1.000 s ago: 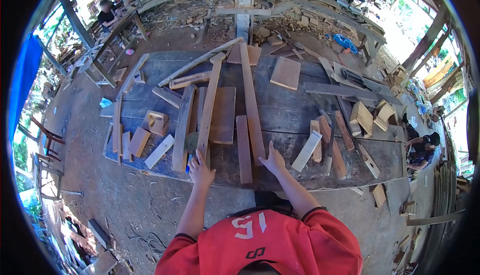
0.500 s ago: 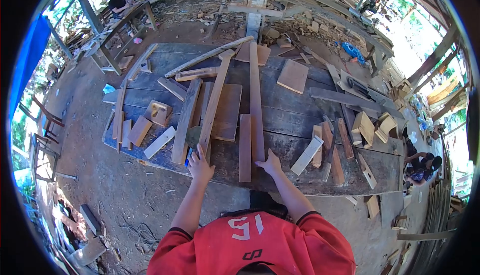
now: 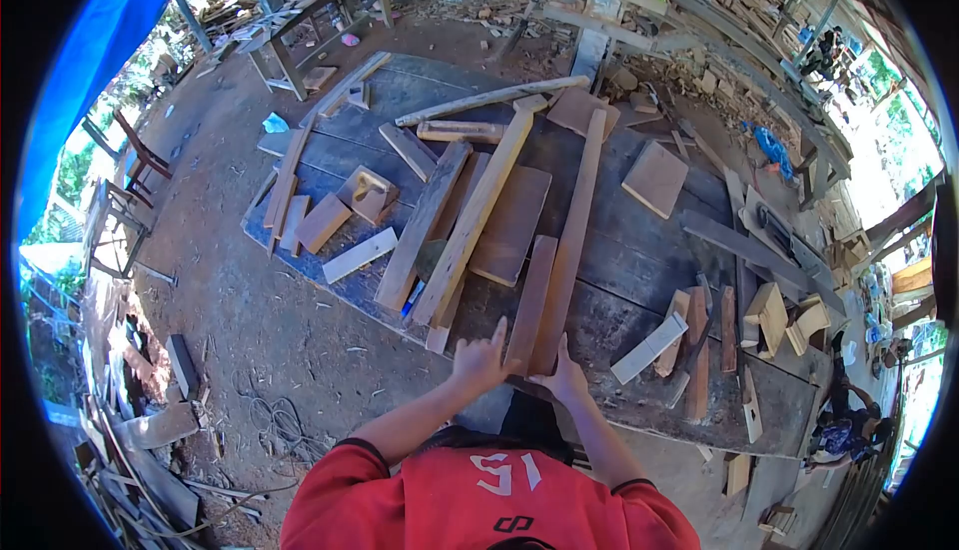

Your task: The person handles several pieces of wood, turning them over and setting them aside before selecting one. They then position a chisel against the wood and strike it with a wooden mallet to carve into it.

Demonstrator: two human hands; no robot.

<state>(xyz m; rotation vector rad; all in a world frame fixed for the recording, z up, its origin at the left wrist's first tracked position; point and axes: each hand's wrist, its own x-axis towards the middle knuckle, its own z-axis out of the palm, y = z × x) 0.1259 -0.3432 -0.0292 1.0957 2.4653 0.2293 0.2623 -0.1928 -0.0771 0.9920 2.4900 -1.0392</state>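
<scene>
Near the table's front edge, my left hand [image 3: 479, 362] touches the lower end of a short reddish wooden board [image 3: 530, 305], its index finger stretched out. My right hand [image 3: 567, 380] rests at the near end of a long narrow board [image 3: 572, 250], thumb and fingers apart. These two boards lie side by side, close together at their near ends. Left of them, a long pale wooden bar [image 3: 479, 215] slants across a wide flat board [image 3: 512, 225] and a thick plank [image 3: 425, 225]. A blue pen [image 3: 412, 298] lies between plank and bar.
The dark plank table [image 3: 619, 270] also carries hollowed wooden blocks [image 3: 368, 195], a square board [image 3: 655, 179], and several wood pieces and a white-faced block [image 3: 649, 347] at right. A workbench [image 3: 320, 5] stands behind at left. A person [image 3: 849, 420] crouches at far right.
My left hand has left the pale bar and moved right to the short board. My right hand has shifted to the long board's near end. The camera view has turned.
</scene>
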